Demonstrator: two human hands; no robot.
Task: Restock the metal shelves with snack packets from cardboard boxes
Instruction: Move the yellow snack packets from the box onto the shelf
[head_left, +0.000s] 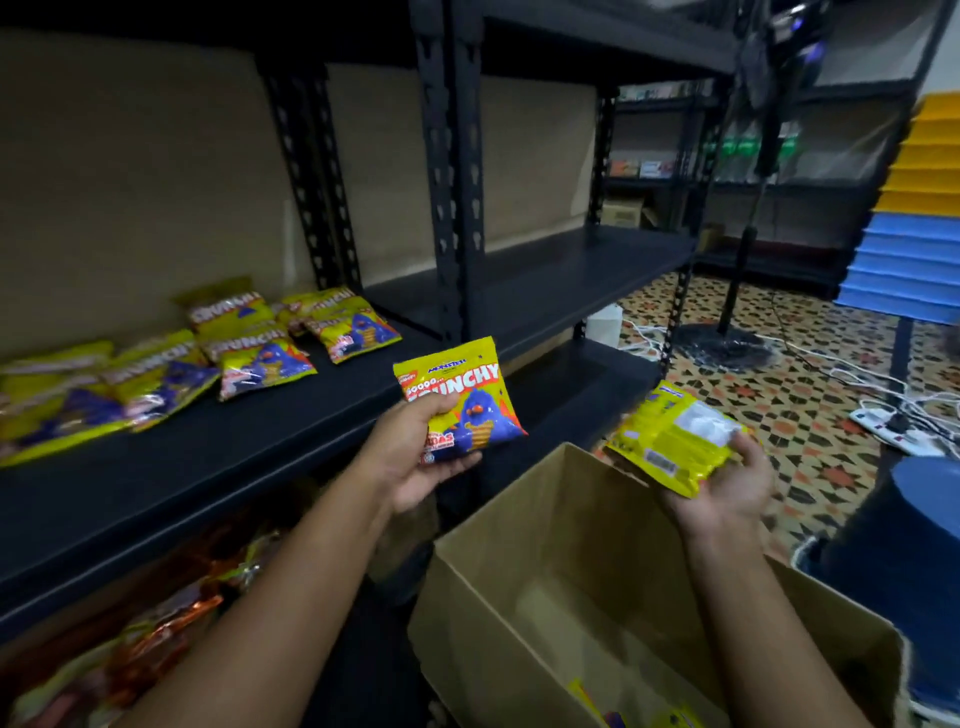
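Head view: my left hand (415, 457) grips a yellow snack packet (460, 400) by its lower left corner, thumb curled over the front, just off the edge of the black shelf (291, 415). My right hand (727, 478) holds a second packet (670, 436), back side up, over the open cardboard box (571, 561). I see more packets (249, 348) lying on the shelf to the left.

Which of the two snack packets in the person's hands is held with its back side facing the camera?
The packet in the right hand, packet, shows its plain yellow back with a label; the left hand's packet shows the printed "Crunchy" front.
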